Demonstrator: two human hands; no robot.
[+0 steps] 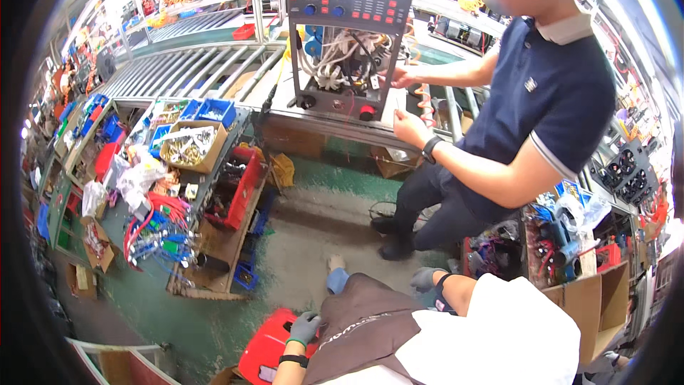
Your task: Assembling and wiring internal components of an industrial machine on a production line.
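Note:
My left hand (305,328), in a grey glove, is beside my dark apron (363,321) and over the edge of a red casing (267,349) on the floor. Its fingers look loosely apart, with nothing visible in them. My right hand (425,279), gloved in grey too, hangs in front of my body to the right of the apron. How its fingers are set is too small to make out. Ahead stands a black machine (349,0) with knobs and red buttons on its panel and its wiring exposed. Another person (541,93) reaches both bare hands toward it.
A roller conveyor (192,71) runs along the back left. At left, a cart holds blue bins (216,111), a cardboard box of metal parts (191,144), a red bin (239,193) and bundled cables (167,225). Cardboard boxes (581,307) and cluttered shelves stand at right.

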